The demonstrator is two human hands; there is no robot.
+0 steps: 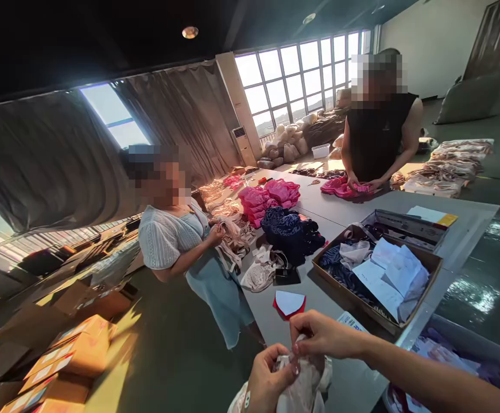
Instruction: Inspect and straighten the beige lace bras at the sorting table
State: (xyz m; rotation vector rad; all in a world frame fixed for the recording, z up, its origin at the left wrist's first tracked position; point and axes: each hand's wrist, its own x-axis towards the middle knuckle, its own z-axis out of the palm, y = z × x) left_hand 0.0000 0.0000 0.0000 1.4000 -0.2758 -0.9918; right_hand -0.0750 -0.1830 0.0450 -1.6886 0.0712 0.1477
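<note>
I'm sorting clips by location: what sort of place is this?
Probably a garment workshop: pink garments heaped on a table, sacks by the windows, and stacked cartons.

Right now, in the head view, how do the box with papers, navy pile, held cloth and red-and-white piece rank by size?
1. Box with papers
2. Navy pile and held cloth: unsure, the cloth being nearer
3. Red-and-white piece

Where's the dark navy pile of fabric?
In the head view, the navy pile lies on the table just right of centre, in front of the pink pile and left of the open box.
</note>
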